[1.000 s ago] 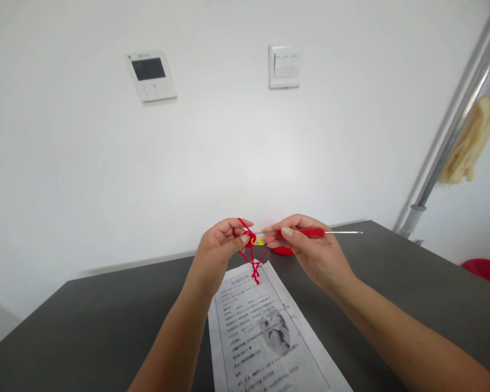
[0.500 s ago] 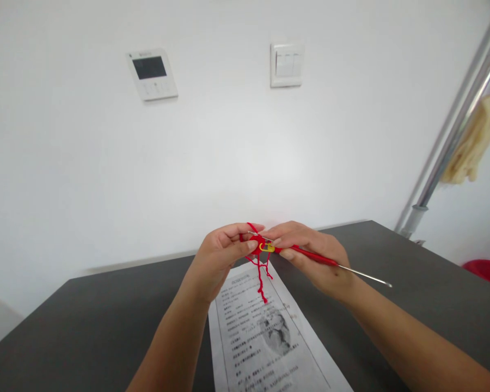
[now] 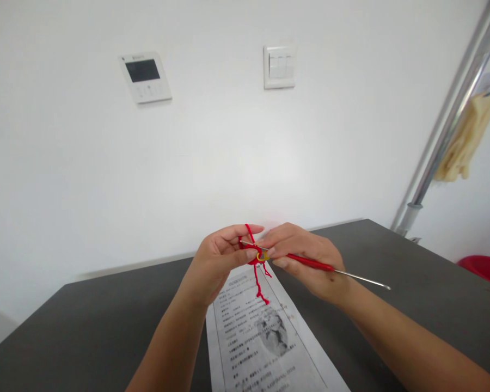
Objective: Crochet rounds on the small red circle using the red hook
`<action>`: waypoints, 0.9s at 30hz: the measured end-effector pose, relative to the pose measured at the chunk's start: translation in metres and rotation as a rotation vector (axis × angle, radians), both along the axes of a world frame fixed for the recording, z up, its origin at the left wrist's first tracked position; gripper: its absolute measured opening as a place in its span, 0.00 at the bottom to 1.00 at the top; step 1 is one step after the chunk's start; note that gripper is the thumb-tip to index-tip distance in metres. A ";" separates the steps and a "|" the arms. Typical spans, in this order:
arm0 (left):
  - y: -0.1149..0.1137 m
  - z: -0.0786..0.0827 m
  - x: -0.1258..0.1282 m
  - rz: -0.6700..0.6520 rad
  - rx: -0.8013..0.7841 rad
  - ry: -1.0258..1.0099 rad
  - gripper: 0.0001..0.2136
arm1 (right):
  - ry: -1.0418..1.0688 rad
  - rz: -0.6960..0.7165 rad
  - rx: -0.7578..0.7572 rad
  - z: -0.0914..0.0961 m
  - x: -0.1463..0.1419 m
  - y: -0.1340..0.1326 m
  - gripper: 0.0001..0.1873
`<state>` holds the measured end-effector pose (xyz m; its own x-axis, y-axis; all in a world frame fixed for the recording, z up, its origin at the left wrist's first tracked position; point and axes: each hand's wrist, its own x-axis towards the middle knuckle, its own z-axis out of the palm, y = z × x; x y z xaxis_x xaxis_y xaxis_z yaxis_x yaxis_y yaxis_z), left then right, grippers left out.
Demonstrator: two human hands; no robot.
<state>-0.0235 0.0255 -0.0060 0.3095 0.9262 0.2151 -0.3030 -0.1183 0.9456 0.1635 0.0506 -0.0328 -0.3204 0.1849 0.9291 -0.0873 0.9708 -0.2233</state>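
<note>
Small red crochet piece (image 3: 253,262) (yarn tail (image 3: 258,284) dangling), yellow clip (image 3: 263,257) at its edge, red-handled hook (image 3: 315,264) tilted

Head view: from the person's head, looking forward and down
Upper frame: faces a plain white wall (image 3: 212,158)
Lower frame: flat dark-grey surface (image 3: 118,316), seen from above
Nearness: bare left hand (image 3: 214,264) and bare right hand (image 3: 314,258) close, wall beyond

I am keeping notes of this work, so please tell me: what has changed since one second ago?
The right hand has come closer to the left hand, and the red-handled hook has tilted, its rear end lower. Nothing was let go: the left still pinches the red yarn piece, the right the hook. The paper lies as before.
</note>
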 end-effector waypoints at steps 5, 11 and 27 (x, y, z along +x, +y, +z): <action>-0.001 0.001 -0.001 -0.014 0.001 0.066 0.18 | 0.013 -0.062 0.120 0.000 -0.003 0.002 0.06; -0.004 -0.002 0.009 0.315 0.169 0.184 0.21 | -0.060 -0.240 0.037 0.002 -0.002 -0.002 0.06; 0.006 -0.002 -0.005 -0.213 -0.131 -0.054 0.14 | -0.077 -0.142 0.026 0.009 -0.002 -0.007 0.04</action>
<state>-0.0286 0.0311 -0.0075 0.4922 0.8622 0.1195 -0.3587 0.0758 0.9304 0.1618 0.0441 -0.0242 -0.3634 0.2097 0.9077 0.0681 0.9777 -0.1986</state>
